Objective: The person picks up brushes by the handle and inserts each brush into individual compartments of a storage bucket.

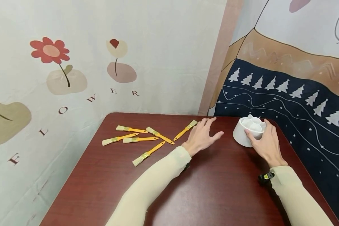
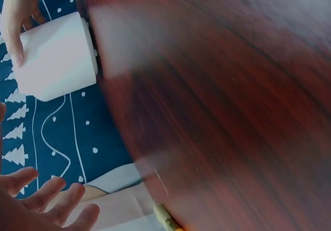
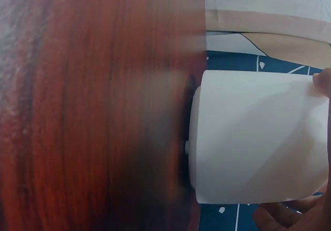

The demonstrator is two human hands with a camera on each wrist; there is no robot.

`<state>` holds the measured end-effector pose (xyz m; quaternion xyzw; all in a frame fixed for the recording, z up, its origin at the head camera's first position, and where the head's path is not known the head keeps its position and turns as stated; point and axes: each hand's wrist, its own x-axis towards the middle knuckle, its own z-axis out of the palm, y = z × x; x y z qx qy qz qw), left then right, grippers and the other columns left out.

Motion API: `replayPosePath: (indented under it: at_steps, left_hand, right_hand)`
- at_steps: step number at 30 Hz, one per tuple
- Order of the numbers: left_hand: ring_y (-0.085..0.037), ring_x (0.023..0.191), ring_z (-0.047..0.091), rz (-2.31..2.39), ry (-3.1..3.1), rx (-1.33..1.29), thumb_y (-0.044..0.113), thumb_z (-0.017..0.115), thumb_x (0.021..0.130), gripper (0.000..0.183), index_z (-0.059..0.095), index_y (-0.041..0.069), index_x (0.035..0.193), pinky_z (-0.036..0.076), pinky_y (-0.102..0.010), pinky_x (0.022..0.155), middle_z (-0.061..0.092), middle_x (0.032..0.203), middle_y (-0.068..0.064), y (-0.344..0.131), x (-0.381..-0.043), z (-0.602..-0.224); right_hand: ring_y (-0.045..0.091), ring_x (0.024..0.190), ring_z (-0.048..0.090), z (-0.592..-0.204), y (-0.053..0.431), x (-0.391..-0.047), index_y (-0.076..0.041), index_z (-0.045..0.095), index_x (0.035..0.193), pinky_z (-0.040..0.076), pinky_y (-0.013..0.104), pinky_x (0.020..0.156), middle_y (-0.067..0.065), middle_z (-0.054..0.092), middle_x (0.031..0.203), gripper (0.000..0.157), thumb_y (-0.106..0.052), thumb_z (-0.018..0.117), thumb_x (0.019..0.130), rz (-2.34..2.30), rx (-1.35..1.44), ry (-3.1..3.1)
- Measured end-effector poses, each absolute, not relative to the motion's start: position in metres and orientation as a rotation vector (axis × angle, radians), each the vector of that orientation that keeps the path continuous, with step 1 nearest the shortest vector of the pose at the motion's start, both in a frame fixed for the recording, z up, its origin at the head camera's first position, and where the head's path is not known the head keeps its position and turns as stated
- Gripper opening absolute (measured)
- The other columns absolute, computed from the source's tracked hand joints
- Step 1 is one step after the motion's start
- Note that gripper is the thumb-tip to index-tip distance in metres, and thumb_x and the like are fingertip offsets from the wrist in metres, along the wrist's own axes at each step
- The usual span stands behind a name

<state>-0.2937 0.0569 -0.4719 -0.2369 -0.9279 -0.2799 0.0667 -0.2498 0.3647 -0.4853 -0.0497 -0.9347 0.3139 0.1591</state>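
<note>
My right hand (image 1: 266, 144) grips a white round holder (image 1: 240, 135) by its upper rim, at the table's far right. Compartments with raised, pointed edges show in its top in the head view. From the right wrist view, the holder (image 3: 258, 138) has a narrower base with a small foot over a dark shadow; I cannot tell whether it touches the table. My left hand (image 1: 200, 136) hovers mid-table with fingers spread, holding nothing. Just left of its fingers lies a paintbrush (image 1: 183, 131) with a yellow handle and pale bristles.
Several more yellow-handled paintbrushes (image 1: 148, 153) lie scattered at the left of the dark red wooden table (image 1: 214, 188). A pale flower-print cloth (image 1: 164, 62) hangs behind, and a navy cloth with white trees (image 1: 299, 116) borders the right edge.
</note>
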Motion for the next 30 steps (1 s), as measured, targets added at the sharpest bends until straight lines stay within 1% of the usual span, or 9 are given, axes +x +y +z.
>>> replayPosePath:
  at_steps: [3,7,15,20,23,30]
  left_hand:
    - [-0.028,0.149,0.065,-0.847,-2.822,-0.717,0.071,0.063,0.112,0.082,0.046,0.027,0.179,0.061,-0.045,0.122,0.057,0.176,-0.007,0.064,-0.293,-0.475]
    - [-0.028,0.151,0.065,-0.884,-2.839,-0.712,0.071,0.064,0.111,0.082,0.046,0.027,0.178,0.063,-0.046,0.121,0.057,0.176,-0.007,0.073,-0.294,-0.476]
    - [-0.027,0.149,0.067,-0.961,-2.842,-0.744,0.067,0.067,0.112,0.081,0.047,0.025,0.177,0.064,-0.045,0.120,0.060,0.172,-0.008,0.090,-0.295,-0.475]
    - [-0.027,0.153,0.066,-1.009,-2.857,-0.750,0.068,0.067,0.112,0.083,0.045,0.024,0.179,0.063,-0.048,0.123,0.059,0.174,-0.008,0.098,-0.294,-0.475]
    - [-0.027,0.155,0.065,-1.040,-2.858,-0.750,0.070,0.066,0.111,0.085,0.044,0.023,0.179,0.062,-0.049,0.124,0.058,0.176,-0.008,0.100,-0.293,-0.474]
    - [-0.023,0.147,0.068,-1.088,-2.850,-0.771,0.071,0.064,0.112,0.082,0.048,0.023,0.176,0.062,-0.044,0.123,0.062,0.171,-0.005,0.097,-0.290,-0.474]
  right_hand:
    - [0.063,0.145,0.048,-0.488,0.363,-0.247,0.001,0.014,0.183,0.046,0.085,0.119,0.041,0.038,0.172,0.109,-0.057,0.071,0.111,0.919,-0.129,-2.671]
    - [0.062,0.144,0.050,-0.490,0.359,-0.245,0.000,0.017,0.183,0.046,0.084,0.119,0.039,0.041,0.171,0.107,-0.056,0.071,0.111,0.934,-0.090,-2.657]
    - [0.061,0.141,0.054,-0.490,0.352,-0.242,0.003,0.023,0.180,0.048,0.082,0.116,0.038,0.044,0.169,0.102,-0.053,0.073,0.111,0.927,-0.025,-2.640]
    - [0.059,0.136,0.058,-0.489,0.343,-0.239,0.003,0.028,0.178,0.053,0.082,0.111,0.037,0.046,0.168,0.100,-0.050,0.077,0.109,0.914,0.048,-2.638]
    - [0.058,0.136,0.059,-0.490,0.338,-0.236,0.003,0.029,0.177,0.054,0.081,0.111,0.037,0.047,0.169,0.100,-0.049,0.079,0.108,0.904,0.082,-2.638]
    - [0.056,0.133,0.061,-0.491,0.327,-0.233,0.005,0.034,0.174,0.056,0.079,0.110,0.036,0.049,0.166,0.096,-0.046,0.080,0.108,0.905,0.128,-2.625]
